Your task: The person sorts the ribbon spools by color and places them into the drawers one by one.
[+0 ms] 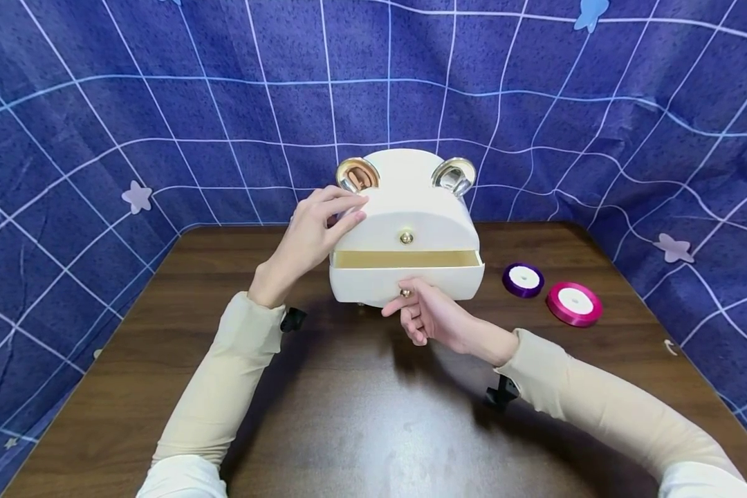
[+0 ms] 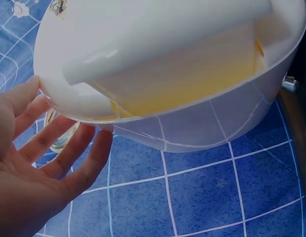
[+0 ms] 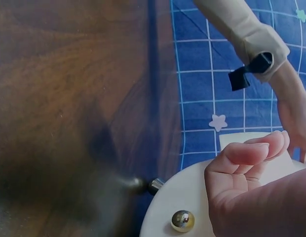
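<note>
A white drawer box (image 1: 404,218) with two shiny gold round ears stands at the back of the table. Its lower visible drawer (image 1: 361,282) is pulled partway out, and yellowish colour shows inside. My left hand (image 1: 314,225) rests on the left side of the box, fingertips against its edge. The left wrist view shows that hand (image 2: 49,153) with its fingers spread along the rim. In front of the drawer, my right hand (image 1: 432,315) pinches the drawer's gold knob (image 1: 405,293) between thumb and finger. The right wrist view hides that grip behind the hand (image 3: 251,182).
To the right of the box lie a purple ribbon roll (image 1: 523,279) and a pink ribbon roll (image 1: 575,303). A blue cloth (image 1: 236,111) with a white grid hangs behind the brown wooden table (image 1: 348,401). Another gold knob (image 1: 406,237) is on the drawer above.
</note>
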Available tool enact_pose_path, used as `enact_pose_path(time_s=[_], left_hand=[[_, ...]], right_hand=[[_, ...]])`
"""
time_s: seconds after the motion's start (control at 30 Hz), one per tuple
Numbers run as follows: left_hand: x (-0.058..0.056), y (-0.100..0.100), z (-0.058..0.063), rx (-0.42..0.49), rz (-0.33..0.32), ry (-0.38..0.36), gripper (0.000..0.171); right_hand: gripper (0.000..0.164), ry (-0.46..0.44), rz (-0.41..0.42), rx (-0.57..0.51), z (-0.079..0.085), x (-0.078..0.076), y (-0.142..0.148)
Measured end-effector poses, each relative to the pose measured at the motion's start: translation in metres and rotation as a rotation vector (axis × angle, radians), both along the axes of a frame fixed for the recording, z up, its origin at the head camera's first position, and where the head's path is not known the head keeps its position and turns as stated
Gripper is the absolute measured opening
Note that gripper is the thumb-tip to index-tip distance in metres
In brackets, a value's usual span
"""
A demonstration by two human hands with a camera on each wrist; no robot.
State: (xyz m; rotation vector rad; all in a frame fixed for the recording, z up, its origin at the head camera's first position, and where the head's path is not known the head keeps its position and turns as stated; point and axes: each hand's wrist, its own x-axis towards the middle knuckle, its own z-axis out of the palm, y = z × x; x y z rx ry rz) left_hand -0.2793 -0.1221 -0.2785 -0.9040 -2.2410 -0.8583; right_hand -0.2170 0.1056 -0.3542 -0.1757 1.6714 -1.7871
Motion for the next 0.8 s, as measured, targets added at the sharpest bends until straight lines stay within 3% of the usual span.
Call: enact_pose_path(time_s=[0.57, 0.8], left_hand=[[0.0, 0.001, 0.0, 0.003, 0.002, 0.001, 0.027], [0.0, 0.001, 0.0, -0.004, 0.009, 0.001, 0.027]], right_hand=[[0.053, 0.007, 0.063, 0.004, -0.001, 0.028, 0.006], [0.053, 0.008, 0.05, -0.005, -0.002, 0.041, 0.007]])
